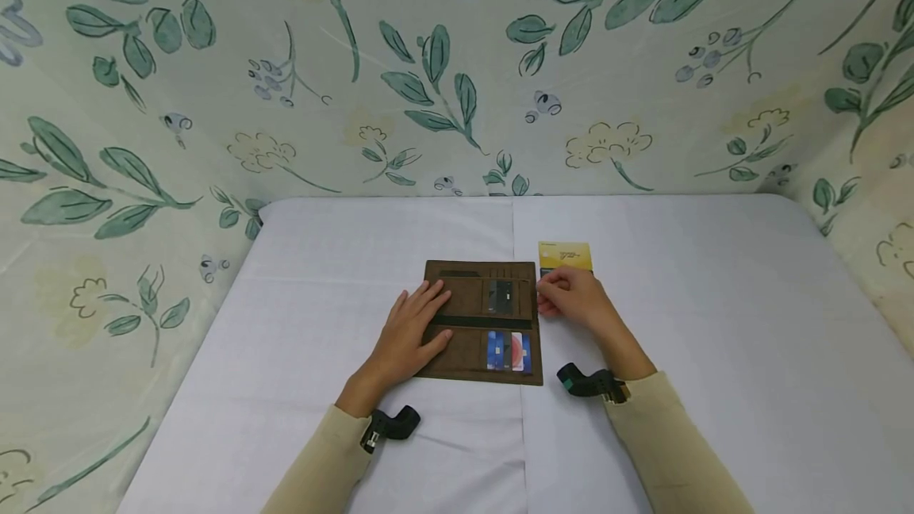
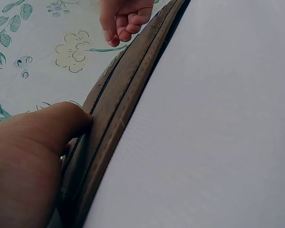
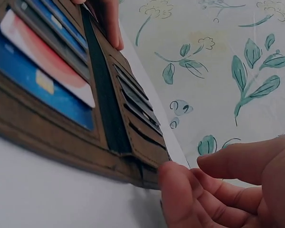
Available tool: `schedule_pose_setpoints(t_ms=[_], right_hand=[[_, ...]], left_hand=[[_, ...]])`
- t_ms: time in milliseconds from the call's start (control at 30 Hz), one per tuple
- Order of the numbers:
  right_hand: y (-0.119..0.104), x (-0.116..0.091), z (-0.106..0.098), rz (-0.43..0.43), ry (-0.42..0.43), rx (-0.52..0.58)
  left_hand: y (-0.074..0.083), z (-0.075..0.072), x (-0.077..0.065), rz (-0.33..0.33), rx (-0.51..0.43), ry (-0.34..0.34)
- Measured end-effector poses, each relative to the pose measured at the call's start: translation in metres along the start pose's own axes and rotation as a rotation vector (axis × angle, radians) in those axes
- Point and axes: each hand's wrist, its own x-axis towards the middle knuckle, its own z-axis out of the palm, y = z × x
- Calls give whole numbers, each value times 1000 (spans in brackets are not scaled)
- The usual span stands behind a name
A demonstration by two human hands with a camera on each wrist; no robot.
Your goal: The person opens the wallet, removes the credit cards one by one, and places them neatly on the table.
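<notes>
An opened brown bifold wallet (image 1: 464, 355) lies flat in the head view. Blue, dark and red-white bank cards (image 1: 517, 351) fill its near slots; dark cards (image 1: 501, 297) sit in the far ones. Spread over the wallet's left side, my left hand (image 1: 407, 331) rests with fingers extended. My right hand (image 1: 574, 300) is beside the wallet's right edge, fingers loosely bent, thumb apart from the index finger in the right wrist view; I see nothing held. Just beyond it lies a yellow card (image 1: 565, 255), its lower part covered by that hand.
A white cloth (image 1: 286, 355) covers the table under the wallet. Behind and to the sides hangs floral fabric (image 1: 457, 149). Small black cameras (image 1: 396, 423) are strapped on both wrists.
</notes>
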Motion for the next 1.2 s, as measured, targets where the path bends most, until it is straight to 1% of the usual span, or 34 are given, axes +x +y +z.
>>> schedule_pose_setpoints(t_ms=[100,233,533,933,1200], right_hand=[[-3,-1,5,-28,-28,44],[-6,-1,11,-45,-50,86],[-9,-2,19,-38,-78,183],[-15,-4,19,25,-87,203],[-17,-2,19,106,-80,240]], left_hand=[[0,0,0,2,-1,8],[-1,-1,0,2,0,12],[-1,-2,0,-8,2,-5],[-1,-1,1,-3,0,1],[0,-1,1,1,1,-3]])
